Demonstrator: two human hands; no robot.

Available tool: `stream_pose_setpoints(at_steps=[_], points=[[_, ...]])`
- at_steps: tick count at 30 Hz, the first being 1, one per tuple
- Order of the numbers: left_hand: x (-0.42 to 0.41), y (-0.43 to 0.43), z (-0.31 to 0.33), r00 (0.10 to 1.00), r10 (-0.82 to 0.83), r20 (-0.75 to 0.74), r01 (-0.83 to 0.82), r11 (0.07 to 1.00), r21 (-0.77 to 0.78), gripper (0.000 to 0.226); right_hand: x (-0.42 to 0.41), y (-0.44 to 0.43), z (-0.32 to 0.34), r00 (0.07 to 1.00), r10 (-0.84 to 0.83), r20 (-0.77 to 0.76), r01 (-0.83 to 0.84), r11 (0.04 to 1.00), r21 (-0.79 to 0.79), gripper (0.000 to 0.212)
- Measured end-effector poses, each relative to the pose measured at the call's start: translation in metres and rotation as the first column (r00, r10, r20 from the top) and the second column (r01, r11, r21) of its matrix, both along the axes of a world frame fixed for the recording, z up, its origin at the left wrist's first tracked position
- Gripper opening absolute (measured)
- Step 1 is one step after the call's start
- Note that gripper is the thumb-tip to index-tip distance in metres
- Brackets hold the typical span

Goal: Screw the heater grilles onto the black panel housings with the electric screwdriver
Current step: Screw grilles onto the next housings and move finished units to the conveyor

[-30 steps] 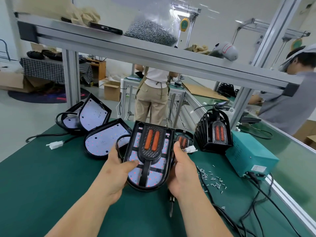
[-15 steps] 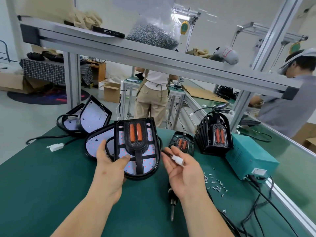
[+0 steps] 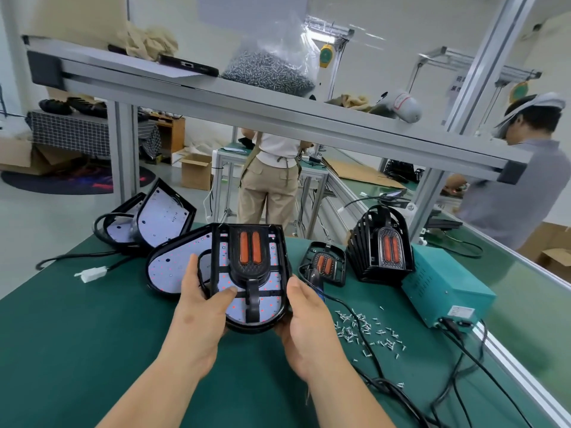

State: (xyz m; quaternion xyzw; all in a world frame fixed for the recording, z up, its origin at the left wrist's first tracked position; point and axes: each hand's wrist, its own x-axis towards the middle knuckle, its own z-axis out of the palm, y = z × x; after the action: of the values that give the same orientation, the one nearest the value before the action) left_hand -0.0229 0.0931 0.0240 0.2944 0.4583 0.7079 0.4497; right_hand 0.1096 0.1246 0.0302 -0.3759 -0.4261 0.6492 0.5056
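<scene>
I hold a black panel housing (image 3: 272, 254) with its heater grille (image 3: 251, 251), two orange bars on top, tilted up above the green bench. My left hand (image 3: 200, 301) grips its left edge, thumb across the white panel face. My right hand (image 3: 304, 310) grips the lower right edge. The electric screwdriver (image 3: 315, 278) lies behind my right hand, mostly hidden. Loose screws (image 3: 367, 330) are scattered on the bench to the right. A single grille (image 3: 324, 263) lies flat beyond them, next to a stack of grilles (image 3: 381, 245).
More panel housings (image 3: 168, 267) lie and lean (image 3: 160, 216) at the back left, with a white connector (image 3: 92, 273) on a cable. A teal power box (image 3: 445, 288) sits right, cables (image 3: 401, 390) trailing forward. A shelf (image 3: 278, 109) hangs overhead. Two persons work behind.
The housing was carried left, then came back to the middle. My right hand let go of the white connector and now grips the housing's right edge again.
</scene>
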Motion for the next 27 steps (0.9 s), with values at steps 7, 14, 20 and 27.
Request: stream_pose_setpoints(at_steps=[7,14,20,27], points=[[0.009,0.001,0.001,0.977,-0.114,0.178,0.097,0.990,0.105,0.034,0.001,0.004,0.005,0.981,-0.170,-0.088,0.168,0.985,-0.033,0.025],[0.015,-0.001,0.013,0.975,-0.083,0.207,0.056,0.989,0.134,0.032,0.004,-0.003,0.022,0.971,-0.237,-0.022,0.237,0.971,-0.008,0.034],[0.053,-0.009,0.035,0.966,-0.179,0.186,0.159,0.980,0.118,0.020,0.043,-0.020,0.027,0.933,-0.359,-0.023,0.359,0.933,0.018,0.027],[0.137,-0.018,0.049,0.915,-0.384,0.124,0.377,0.923,0.080,0.027,0.124,-0.048,0.033,0.846,-0.533,-0.005,0.533,0.846,0.010,0.029]])
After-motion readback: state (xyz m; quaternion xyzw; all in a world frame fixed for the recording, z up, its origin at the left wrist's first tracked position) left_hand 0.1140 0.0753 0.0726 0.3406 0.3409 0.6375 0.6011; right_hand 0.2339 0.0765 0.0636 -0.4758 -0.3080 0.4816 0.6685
